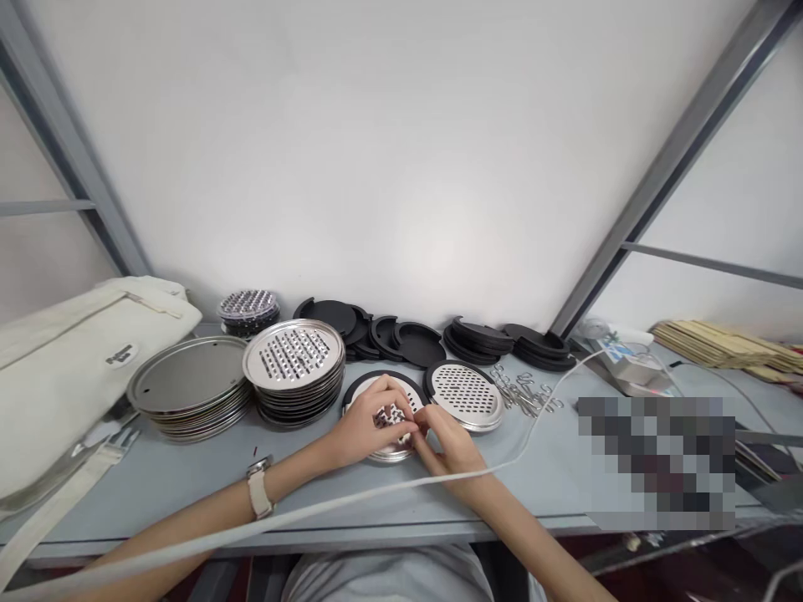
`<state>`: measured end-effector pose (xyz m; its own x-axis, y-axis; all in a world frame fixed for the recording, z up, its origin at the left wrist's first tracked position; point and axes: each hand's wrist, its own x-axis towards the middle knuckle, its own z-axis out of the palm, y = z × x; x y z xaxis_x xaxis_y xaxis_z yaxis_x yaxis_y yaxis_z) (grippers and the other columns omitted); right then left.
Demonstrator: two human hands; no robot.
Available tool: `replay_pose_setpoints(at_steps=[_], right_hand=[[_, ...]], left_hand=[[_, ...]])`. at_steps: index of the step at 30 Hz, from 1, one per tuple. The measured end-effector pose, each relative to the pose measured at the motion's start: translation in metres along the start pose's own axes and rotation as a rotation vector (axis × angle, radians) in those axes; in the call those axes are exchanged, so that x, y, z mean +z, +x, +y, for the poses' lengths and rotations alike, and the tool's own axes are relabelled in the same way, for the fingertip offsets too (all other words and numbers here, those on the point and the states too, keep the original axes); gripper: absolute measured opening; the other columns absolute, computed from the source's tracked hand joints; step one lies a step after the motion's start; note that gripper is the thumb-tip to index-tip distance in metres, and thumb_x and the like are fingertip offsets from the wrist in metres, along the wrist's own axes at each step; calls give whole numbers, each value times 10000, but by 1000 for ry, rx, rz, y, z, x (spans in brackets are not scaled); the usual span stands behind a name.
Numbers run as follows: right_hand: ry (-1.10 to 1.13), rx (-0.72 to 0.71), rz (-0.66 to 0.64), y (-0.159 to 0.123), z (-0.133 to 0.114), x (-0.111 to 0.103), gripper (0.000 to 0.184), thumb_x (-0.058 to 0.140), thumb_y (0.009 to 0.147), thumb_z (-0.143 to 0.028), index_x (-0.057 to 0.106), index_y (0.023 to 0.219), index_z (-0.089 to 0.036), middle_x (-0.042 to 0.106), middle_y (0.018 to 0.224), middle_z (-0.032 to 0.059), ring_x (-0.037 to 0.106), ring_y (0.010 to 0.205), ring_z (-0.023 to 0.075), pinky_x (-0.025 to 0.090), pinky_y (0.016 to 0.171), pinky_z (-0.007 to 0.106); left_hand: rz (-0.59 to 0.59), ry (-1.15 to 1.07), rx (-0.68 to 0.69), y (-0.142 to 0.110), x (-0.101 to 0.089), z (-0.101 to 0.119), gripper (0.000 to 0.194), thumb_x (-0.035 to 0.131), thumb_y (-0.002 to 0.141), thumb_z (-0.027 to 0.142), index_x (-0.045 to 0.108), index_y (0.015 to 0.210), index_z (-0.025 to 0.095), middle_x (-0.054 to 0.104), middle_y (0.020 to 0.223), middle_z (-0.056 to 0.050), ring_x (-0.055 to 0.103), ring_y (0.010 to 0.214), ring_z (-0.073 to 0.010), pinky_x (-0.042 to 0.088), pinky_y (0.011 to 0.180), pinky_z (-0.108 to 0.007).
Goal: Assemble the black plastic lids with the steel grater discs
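Observation:
My left hand (370, 425), with a watch on its wrist, is curled over a round metal grater disc (392, 457) with a black rim piece. Its thumb and fingers come together in a pinch. My right hand (447, 439) meets it there, fingertips pressed close to the left ones. What lies between the fingertips is too small and covered to make out. Just right of the hands rests a second perforated grater disc (465, 393) with a black crescent-shaped piece along its edge. Small wire metal clips (527, 393) lie scattered beyond it.
Left stand stacks of grater discs (294, 355) and plain metal discs (191, 374), beside a white bag (69, 376). Black plastic holders (417, 343) line the wall. A white cable (351, 497) crosses in front. Flat yellowish pieces (721, 344) lie right; a pixelated patch hides part.

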<state>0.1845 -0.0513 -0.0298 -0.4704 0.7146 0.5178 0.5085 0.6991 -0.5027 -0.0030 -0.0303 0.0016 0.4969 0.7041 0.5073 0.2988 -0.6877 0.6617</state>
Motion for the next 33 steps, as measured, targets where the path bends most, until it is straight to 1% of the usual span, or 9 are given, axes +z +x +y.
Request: replay_pose_setpoints(at_steps=[4,7,9,10,13,16,21,27,33], right_hand=[[-18,51,133,1,-2,1,91,431,922,-192,441,833,-210,507,762,9,495,710,152,394,670,279],[-10,155,332,4,-1,-3,105,435,926,-212,426,822,-211,486,721,-10,483,668,138,390,654,267],[11,210,398,7,2,-7,123,432,931,-223,421,809,-212,482,707,-17,478,653,132,391,646,258],[22,221,411,8,3,-9,125,431,931,-226,422,807,-212,484,705,-18,479,650,130,393,645,255],[39,200,420,9,7,-10,120,433,927,-227,427,808,-209,490,707,-17,485,648,126,401,645,250],[26,181,416,8,7,-9,109,438,922,-221,431,814,-208,492,707,-19,488,644,122,403,642,243],[27,198,412,8,6,-8,106,439,922,-221,432,817,-209,500,698,-21,497,641,122,404,635,241],[27,188,432,8,6,-8,102,444,919,-224,444,818,-205,490,719,-13,490,668,132,399,657,258],[41,162,461,9,3,-11,107,441,915,-213,452,809,-201,482,752,3,485,712,145,392,681,270]], left_hand=[[-65,107,19,-3,-5,6,146,567,875,295,537,980,197,557,973,-44,541,901,-186,453,805,-316],[-258,276,82,-8,-10,9,547,663,780,448,469,1229,202,523,1206,-111,486,1125,-274,390,961,-404],[-378,421,120,-10,-12,9,846,688,698,585,355,1365,186,403,1380,-168,361,1278,-352,308,1042,-473],[-414,478,127,-11,-12,7,898,674,695,614,316,1397,184,343,1433,-182,301,1322,-374,272,1062,-498],[-441,613,123,-12,-11,4,765,612,806,513,280,1419,199,307,1470,-181,272,1354,-358,263,1072,-501],[-426,728,150,-12,-10,0,630,586,862,360,308,1396,177,370,1438,-185,314,1343,-331,290,1073,-467],[-391,870,256,-13,-5,-4,582,612,847,286,358,1345,125,428,1389,-210,359,1315,-353,319,1067,-473],[-150,875,323,-8,1,-9,329,503,920,222,475,1222,95,573,1225,-194,515,1197,-322,429,999,-446],[74,775,313,-5,-13,-6,286,422,977,251,485,1220,115,644,1126,-139,619,1068,-243,508,919,-353]])
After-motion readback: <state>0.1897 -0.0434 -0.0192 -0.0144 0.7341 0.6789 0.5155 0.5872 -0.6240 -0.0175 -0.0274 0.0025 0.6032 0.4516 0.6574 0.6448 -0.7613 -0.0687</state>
